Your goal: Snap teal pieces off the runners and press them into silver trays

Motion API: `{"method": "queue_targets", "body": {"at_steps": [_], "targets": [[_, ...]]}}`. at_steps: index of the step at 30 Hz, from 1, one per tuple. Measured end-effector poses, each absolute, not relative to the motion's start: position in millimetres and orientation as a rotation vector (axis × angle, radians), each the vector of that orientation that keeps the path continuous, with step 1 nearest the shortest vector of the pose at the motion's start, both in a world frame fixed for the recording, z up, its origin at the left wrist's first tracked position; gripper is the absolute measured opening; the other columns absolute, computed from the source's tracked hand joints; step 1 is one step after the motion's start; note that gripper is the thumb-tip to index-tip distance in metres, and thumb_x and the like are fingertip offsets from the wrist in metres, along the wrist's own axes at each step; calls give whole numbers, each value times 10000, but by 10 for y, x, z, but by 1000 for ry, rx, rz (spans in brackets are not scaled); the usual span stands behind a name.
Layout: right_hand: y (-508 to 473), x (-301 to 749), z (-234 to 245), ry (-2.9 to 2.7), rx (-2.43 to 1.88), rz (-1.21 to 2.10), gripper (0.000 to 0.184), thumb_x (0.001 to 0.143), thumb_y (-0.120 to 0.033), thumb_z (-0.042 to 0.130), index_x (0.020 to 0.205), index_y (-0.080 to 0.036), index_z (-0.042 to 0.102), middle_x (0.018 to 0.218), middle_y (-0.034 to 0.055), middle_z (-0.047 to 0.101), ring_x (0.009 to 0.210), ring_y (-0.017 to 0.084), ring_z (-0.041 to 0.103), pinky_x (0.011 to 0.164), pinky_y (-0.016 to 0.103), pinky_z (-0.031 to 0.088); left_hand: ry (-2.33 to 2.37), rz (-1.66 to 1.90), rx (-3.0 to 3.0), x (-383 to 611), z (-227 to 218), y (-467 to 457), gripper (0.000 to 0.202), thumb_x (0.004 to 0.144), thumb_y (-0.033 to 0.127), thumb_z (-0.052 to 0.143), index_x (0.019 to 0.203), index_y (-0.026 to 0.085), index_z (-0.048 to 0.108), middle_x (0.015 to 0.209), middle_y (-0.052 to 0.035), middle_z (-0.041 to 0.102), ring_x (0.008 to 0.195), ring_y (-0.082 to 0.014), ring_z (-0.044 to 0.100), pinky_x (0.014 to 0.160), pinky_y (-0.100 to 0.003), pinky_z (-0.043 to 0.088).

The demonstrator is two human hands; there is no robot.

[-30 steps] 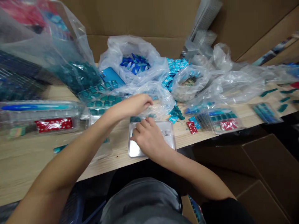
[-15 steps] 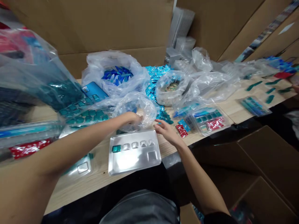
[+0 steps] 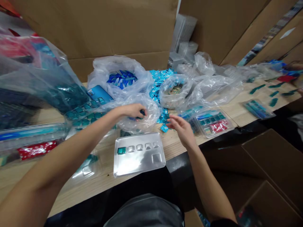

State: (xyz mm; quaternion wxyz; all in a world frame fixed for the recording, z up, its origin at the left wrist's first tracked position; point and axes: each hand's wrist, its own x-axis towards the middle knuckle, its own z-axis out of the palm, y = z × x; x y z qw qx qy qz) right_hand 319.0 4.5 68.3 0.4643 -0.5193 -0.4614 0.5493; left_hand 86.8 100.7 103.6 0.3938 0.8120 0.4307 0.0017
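Workbench of pale wood (image 3: 99,181) carries many plastic bags and trays, and brown cardboard sheets (image 3: 106,31) stand behind it. The person's left hand (image 3: 132,111) is pushed into the mouth of a crumpled transparent plastic bag (image 3: 148,121), lying on the bench. Its fingers are pressed together around a small dark teal piece (image 3: 142,112), which the plastic partly hides. The right hand (image 3: 181,127) is open in the air with the fingers spread, just beside a scattered heap of small turquoise foil packets (image 3: 164,119); I cannot tell if it touches them. In front of both hands, nearer to the person, lies a rectangular silver tray (image 3: 139,164) with a row of small square hollows along its far side. One square teal piece (image 3: 121,150) sits in the leftmost hollow. Behind the hands stand a transparent bag of pointed blue pieces (image 3: 121,78) and a transparent bag of beige mixed pieces (image 3: 175,91). To the right lies a transparent blister tray with teal squares and a red label (image 3: 209,124), and thin teal strips (image 3: 273,93) lie farther along the bench. At the far right edge, the blurred fingers of another person (image 3: 297,66) show.
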Motion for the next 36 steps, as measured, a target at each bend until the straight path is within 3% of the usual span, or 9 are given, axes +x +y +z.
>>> {"method": "queue_targets", "body": {"at_steps": [6, 9, 13, 16, 19, 24, 28, 33, 36], "targets": [[120, 2705, 1358, -701, -903, 1905, 292, 1014, -331, 416, 923, -124, 600, 926, 134, 703, 892, 163, 710, 979, 362, 545, 1240, 99, 2006, 548, 1525, 889, 357, 730, 490, 631, 919, 189, 661, 738, 18, 683, 657, -165, 661, 654, -252, 486], [141, 2430, 1487, -717, -855, 1848, 188, 994, -279, 472, 926, -146, 586, 978, 115, 688, 923, 152, 695, 1005, 351, 526, 1315, 87, 1995, 491, 1558, 825, 365, 667, 494, 659, 855, 181, 657, 733, 0, 683, 560, -160, 624, 600, -274, 490], [178, 2251, 1439, -708, -1023, 1828, 204, 966, -346, 531, 1000, -156, 598, 1178, 127, 626, 1124, 193, 629, 1080, 407, 458, 1272, 294, 1990, 476, 1690, 728, 506, 747, 529, 601, 1130, 200, 632, 926, -39, 713, 771, -193, 663, 739, -315, 534], [306, 2193, 1367, -530, -1045, 2061, 423, 1010, -507, 311, 1087, -158, 539, 1062, 124, 618, 1045, 226, 654, 912, 474, 564, 1158, 349, 1974, 530, 1798, 663, 587, 753, 474, 619, 1282, 224, 574, 1057, -51, 709, 935, -223, 663, 807, -329, 542], [454, 2144, 1331, -400, -872, 2183, 457, 1025, -485, 163, 1060, -177, 499, 883, 70, 608, 814, 202, 680, 658, 391, 620, 1103, 308, 2052, 599, 1784, 655, 530, 767, 385, 568, 1275, 234, 598, 1110, -41, 707, 958, -229, 661, 828, -341, 546], [543, 2103, 1338, -353, -910, 2127, 345, 1052, -314, 234, 894, -167, 504, 702, 19, 587, 601, 111, 623, 534, 190, 544, 1171, 547, 2117, 601, 1614, 700, 377, 803, 386, 508, 1072, 181, 674, 977, -63, 719, 839, -228, 666, 820, -379, 550], [501, 2161, 1345, -441, -895, 2108, 325, 1039, -321, 347, 876, -155, 575, 627, 3, 596, 516, 101, 587, 439, 164, 465, 1139, 731, 2048, 551, 1535, 654, 419, 779, 425, 584, 1111, 171, 620, 956, -72, 700, 867, -241, 666, 828, -396, 547], [421, 2217, 1343, -624, -836, 2029, 204, 977, -116, 470, 852, -126, 631, 623, -6, 629, 447, 40, 498, 356, 109, 301, 1115, 895, 1902, 548, 1504, 541, 422, 775, 417, 638, 1108, 162, 589, 927, -63, 678, 873, -215, 664, 833, -366, 542], [365, 2246, 1341, -730, -837, 1954, 149, 921, -90, 548, 826, -113, 660, 657, 6, 659, 444, 23, 467, 353, 114, 266, 1121, 962, 1779, 553, 1500, 457, 350, 782, 392, 649, 1051, 175, 597, 910, -51, 684, 849, -193, 662, 820, -338, 541]]}}
